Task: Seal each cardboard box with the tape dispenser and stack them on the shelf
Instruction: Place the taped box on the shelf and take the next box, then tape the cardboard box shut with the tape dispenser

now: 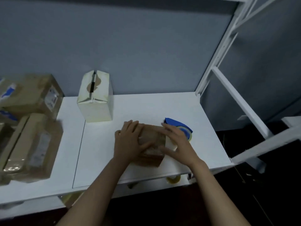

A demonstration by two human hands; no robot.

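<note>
At the far left, 2 brown labelled boxes (31,121) sit one behind the other on the white shelf (146,105), blurred, with glossy tape on the nearer one; they look done. Next along, a cream box (95,97) stands upright by the back wall, and its top flaps meet in a peak with a gap between them, so it likely needs sealing too.

The step in hand is at the centre: closing the small brown box (152,144) near the front edge. The left hand (128,141) lies flat on the box's left half, fingers straight and thumb reaching across the top, pressing rather than gripping. The right hand (177,144) is spread over the right side in the same way, fingers relaxed and curled round nothing.

To do this well, both palms should hold the flaps level and butted together. Then 1 hand, probably the left, should keep that pressure while the other reaches for the blue tape dispenser (179,126), which lies just beyond the right hand, close to the box. Letting go too early risks the flaps springing up.
</note>
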